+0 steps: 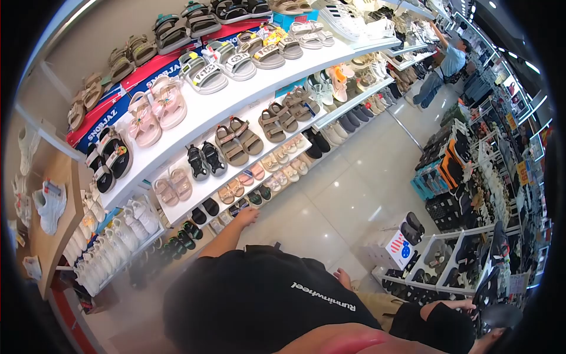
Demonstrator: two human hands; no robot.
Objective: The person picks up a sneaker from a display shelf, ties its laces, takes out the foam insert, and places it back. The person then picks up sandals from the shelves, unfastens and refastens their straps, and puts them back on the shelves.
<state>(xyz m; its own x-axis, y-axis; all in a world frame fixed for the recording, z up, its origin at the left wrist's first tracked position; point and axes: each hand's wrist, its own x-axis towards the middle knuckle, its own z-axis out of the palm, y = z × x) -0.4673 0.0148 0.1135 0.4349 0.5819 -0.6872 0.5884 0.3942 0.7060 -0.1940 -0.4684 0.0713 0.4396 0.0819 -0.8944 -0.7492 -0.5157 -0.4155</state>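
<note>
The largest thing is the white display shelf (225, 110), which curves in several levels from 9 o'clock to 1 o'clock and carries many pairs of sandals and shoes. The shiny tiled floor (348, 203) spreads from the middle toward 3 o'clock. At 6 o'clock is the person's own black shirt (247, 295).

Between 4 and 5 o'clock, another person in black (439, 327) has both hands near dark footwear. At 2 o'clock, farther away, a person in a light blue top (454, 60) raises one arm toward the shelves.

Between 8 and 9 o'clock there is a row of white shoes (121, 239). At 4 o'clock stands a white box (383, 251) with a red and blue print. The pink sandals (169, 106) lie at 10 o'clock on an upper level, and the brown sandals (250, 141) between 10 and 11, one level lower.

The left hand (246, 216) is between 7 and 8 o'clock, with fingers loosely bent; how wide they stand, I cannot tell. The dark sandals (264, 192) on a low level are near it, at its 1 o'clock; whether they touch is not clear. The right hand (342, 278), at 5 o'clock, is partly covered by the shirt, so I cannot tell its state. The smallest is the white lettering (324, 297) on the shirt, upside down in this view.
</note>
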